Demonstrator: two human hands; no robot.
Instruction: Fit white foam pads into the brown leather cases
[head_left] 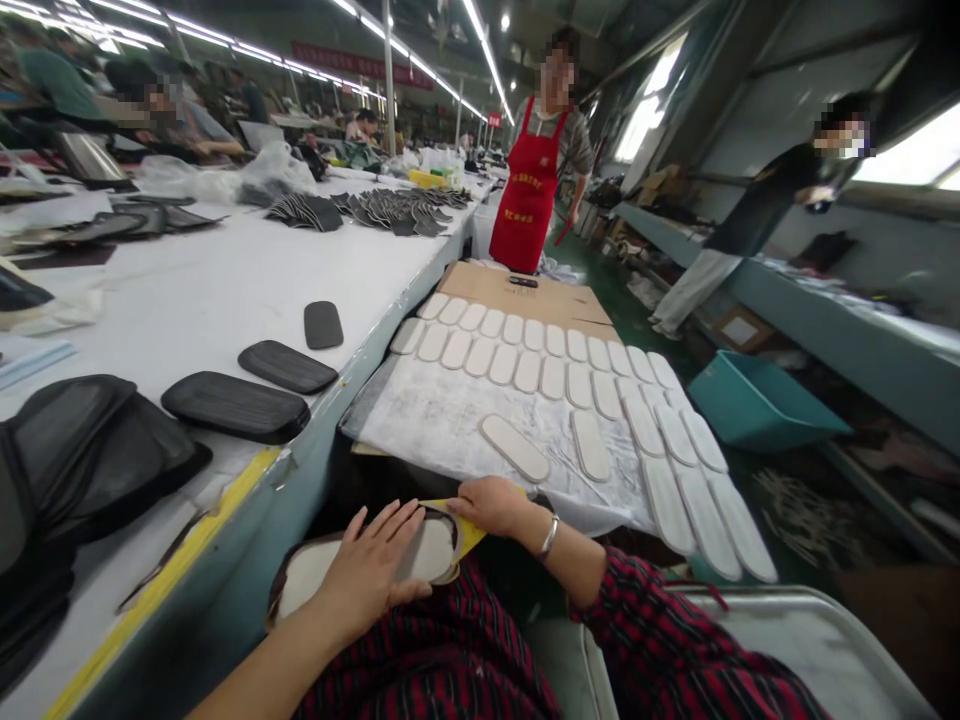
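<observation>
A pale oval piece with a dark rim [306, 574] rests low in front of me, near my lap. My left hand [379, 565] lies over its middle, fingers spread. At its right end, my right hand [491, 505] pinches a yellow piece [471, 538] against the rim. A silver bracelet circles my right wrist. Just beyond my hands, a loose white oval piece [515, 447] and another white oval [590, 445] lie on a cloth-covered board.
Rows of white ovals [527, 371] cover the board [420, 430]. Black pieces [235, 405] lie on the long white table [225, 270] at left. A teal bin [761, 400] stands right. A person in a red apron [531, 180] stands beyond; another person bends at right.
</observation>
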